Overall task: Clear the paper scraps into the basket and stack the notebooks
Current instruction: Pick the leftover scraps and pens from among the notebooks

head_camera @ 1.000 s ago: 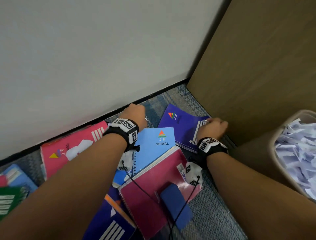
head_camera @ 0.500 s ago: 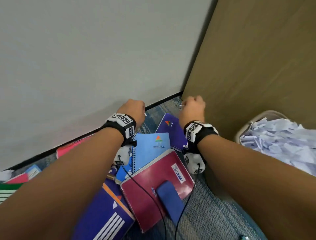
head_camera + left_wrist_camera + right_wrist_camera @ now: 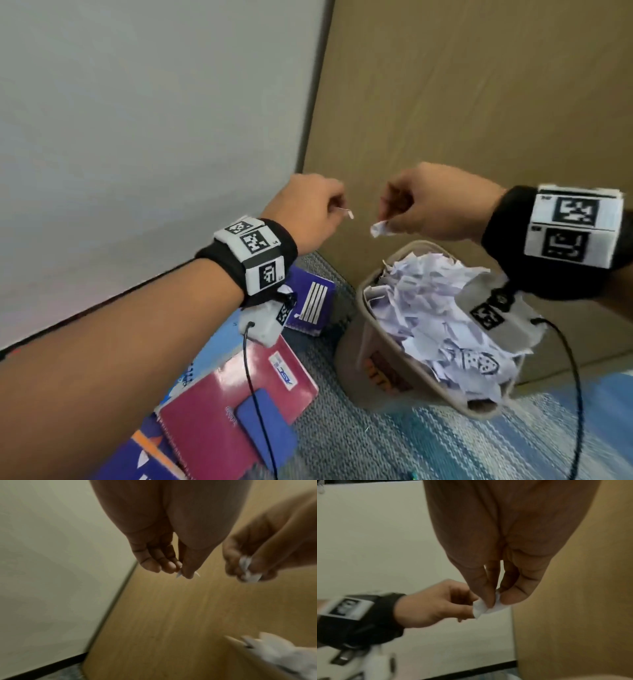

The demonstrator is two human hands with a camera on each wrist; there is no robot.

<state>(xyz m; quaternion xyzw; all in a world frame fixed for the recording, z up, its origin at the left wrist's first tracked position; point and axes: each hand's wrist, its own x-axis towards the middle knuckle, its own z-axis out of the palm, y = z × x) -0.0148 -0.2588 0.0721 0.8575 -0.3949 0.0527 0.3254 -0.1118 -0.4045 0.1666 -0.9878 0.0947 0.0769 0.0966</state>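
Observation:
Both hands are raised above the beige basket (image 3: 352,349), which is heaped with white paper scraps (image 3: 431,308). My left hand (image 3: 337,205) pinches a thin sliver of paper (image 3: 346,213), seen at its fingertips in the left wrist view as a small scrap (image 3: 179,574). My right hand (image 3: 394,219) pinches a crumpled white scrap (image 3: 379,229) just above the basket's far rim; that scrap (image 3: 481,608) shows in the right wrist view too. Notebooks lie on the carpet below my left arm: a maroon one (image 3: 219,411), a purple one (image 3: 313,301) and a light blue one (image 3: 219,337).
A white wall (image 3: 137,137) stands to the left and a tan wooden panel (image 3: 479,102) behind the basket; they meet in a corner. Blue-grey carpet (image 3: 394,445) covers the floor. A small blue pad (image 3: 260,425) lies on the maroon notebook. Wrist camera cables hang from both arms.
Both hands have lifted off the notebooks on the floor and moved up and right to above the basket, each now pinching a paper scrap. The view has swung toward the basket.

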